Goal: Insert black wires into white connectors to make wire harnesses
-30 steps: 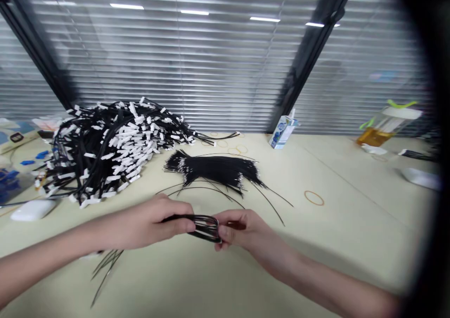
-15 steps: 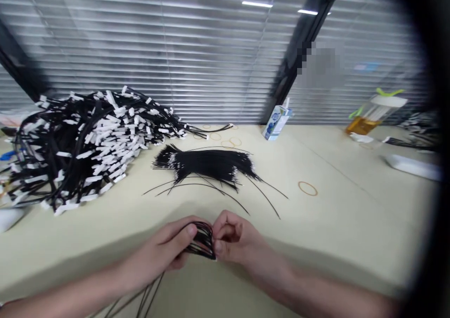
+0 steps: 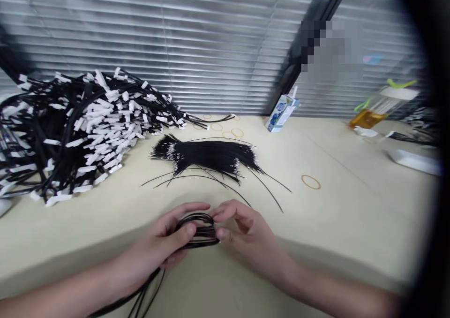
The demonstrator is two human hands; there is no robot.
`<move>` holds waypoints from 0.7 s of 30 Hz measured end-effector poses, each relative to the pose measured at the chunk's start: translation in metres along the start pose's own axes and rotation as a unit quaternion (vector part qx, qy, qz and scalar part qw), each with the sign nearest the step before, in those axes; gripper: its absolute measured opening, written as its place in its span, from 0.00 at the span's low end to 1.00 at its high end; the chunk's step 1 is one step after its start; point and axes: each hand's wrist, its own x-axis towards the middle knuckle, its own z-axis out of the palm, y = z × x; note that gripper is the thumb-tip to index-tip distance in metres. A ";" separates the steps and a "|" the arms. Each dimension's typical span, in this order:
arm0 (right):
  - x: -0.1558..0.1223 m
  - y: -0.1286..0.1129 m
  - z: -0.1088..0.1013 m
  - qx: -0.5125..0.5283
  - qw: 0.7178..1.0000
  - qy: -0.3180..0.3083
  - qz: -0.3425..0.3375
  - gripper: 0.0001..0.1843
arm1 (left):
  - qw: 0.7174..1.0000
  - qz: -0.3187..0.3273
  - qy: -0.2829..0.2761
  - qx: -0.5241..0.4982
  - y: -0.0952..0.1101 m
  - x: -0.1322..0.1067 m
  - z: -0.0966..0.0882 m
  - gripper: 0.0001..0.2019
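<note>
Grasping a black wire loop [image 3: 206, 233] near the front edge of view: left hand [image 3: 167, 243], thumb over the near strands, its grip closed around the loop's left part. Right hand [image 3: 251, 236] at the loop's right end, thumb and forefinger against it; cannot tell whether that grip pinches. Loose lengths [image 3: 142, 299] trail below the left wrist.

Just beyond the hands, stray strands [image 3: 211, 176] cross the pale surface [image 3: 351, 224], one tip ending close to the right hand. These lie between the hands and a flat sheaf of black wires [image 3: 214, 156] with bright tips. Rubber band [image 3: 307, 175] to the right, apart from everything.

Farther left: large heap of cables [image 3: 105, 125] with white connectors, crowding that side. Behind: blue-and-white carton [image 3: 282, 114], tilted in view, near the blinds [image 3: 211, 50]. Far right: container of amber liquid [image 3: 367, 119]; dark shadow masks the view's right edge.
</note>
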 end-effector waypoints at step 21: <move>-0.005 -0.023 -0.011 0.016 0.997 0.040 -0.067 0.11 | 0.995 0.034 -0.097 -0.004 -0.002 0.001 -0.007 0.22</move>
